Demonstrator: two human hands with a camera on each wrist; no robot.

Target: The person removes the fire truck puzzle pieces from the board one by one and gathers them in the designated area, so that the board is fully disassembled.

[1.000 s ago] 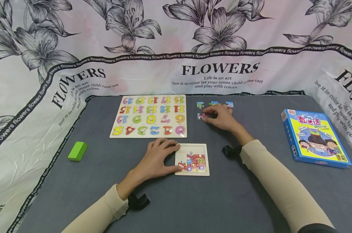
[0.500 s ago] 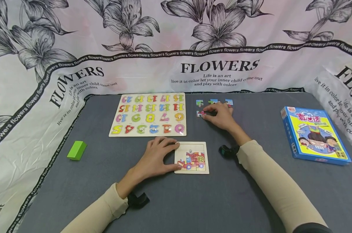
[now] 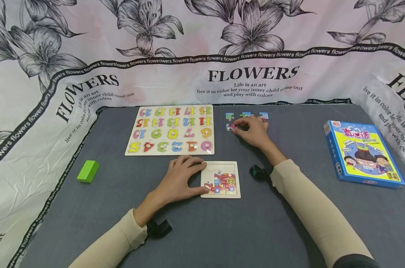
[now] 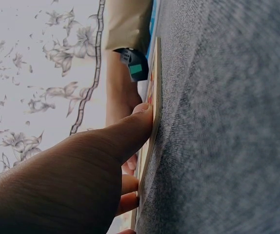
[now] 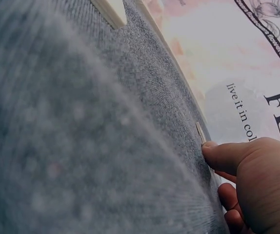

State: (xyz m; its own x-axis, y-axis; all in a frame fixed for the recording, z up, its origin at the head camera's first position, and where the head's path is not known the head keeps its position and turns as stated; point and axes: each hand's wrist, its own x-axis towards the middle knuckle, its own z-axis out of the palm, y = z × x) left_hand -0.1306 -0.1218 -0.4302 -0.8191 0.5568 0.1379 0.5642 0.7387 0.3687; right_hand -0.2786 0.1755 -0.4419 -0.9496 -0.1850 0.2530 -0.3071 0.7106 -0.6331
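Note:
A small wooden puzzle tray (image 3: 219, 165) lies in front, with a red vehicle picture partly assembled in its recess. My left hand (image 3: 179, 182) rests along the tray's left side, thumb at the lower left, fingers spread toward the upper left corner. In the left wrist view my thumb (image 4: 135, 122) lies on the tray's edge. Farther back, my right hand (image 3: 254, 132) pinches a pink-and-white jigsaw piece (image 3: 230, 127) between thumb and forefinger, partly hiding it. The right wrist view shows this piece (image 5: 201, 132) edge-on at the thumb tip.
Other jigsaw pieces lie behind the right hand: a green one (image 3: 229, 116), a blue-green one (image 3: 246, 114) and a blue one (image 3: 264, 115). A number board (image 3: 170, 149) stands beyond the left hand. A green block (image 3: 88, 171) is at left, a blue-yellow box (image 3: 364, 154) at right.
My right fingertips and the pink piece have shifted slightly toward the back piece row. My left hand stays on the tray. The whole head view has drifted slightly.

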